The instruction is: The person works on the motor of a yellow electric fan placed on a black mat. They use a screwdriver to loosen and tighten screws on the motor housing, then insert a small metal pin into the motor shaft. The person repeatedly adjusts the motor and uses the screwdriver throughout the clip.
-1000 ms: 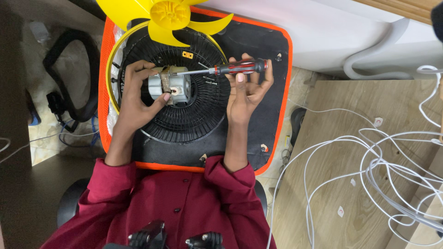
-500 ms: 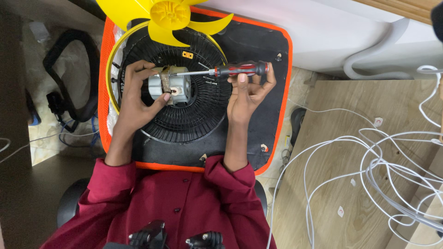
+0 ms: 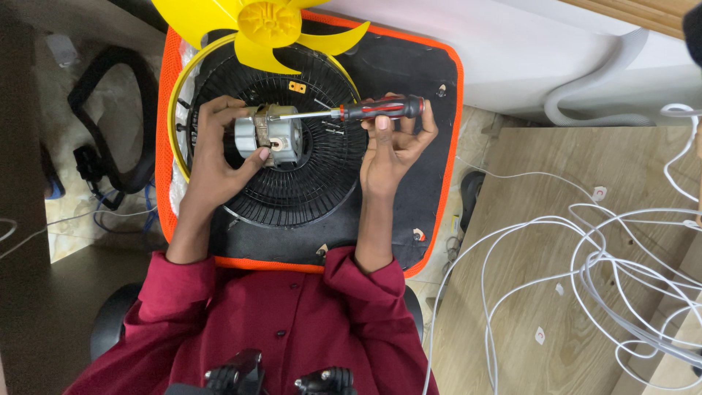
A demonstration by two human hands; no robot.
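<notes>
While the left hand clenched the motor over the black grille on the orange-edged mat, the right hand grasped the screwdriver by its red-and-black handle — shaft level, tip at the motor's right side. Doing this well probably meant keeping tip and screw in line, pressing inward, the motor braced against twisting. Loose screws lay near the shaft — easily knocked.

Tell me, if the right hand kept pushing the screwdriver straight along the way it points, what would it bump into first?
The right hand holds the red-and-black screwdriver pointing left. Its tip already seems to meet the small grey fan motor, which the left hand grips over the black fan grille. Depth is hard to judge.
</notes>
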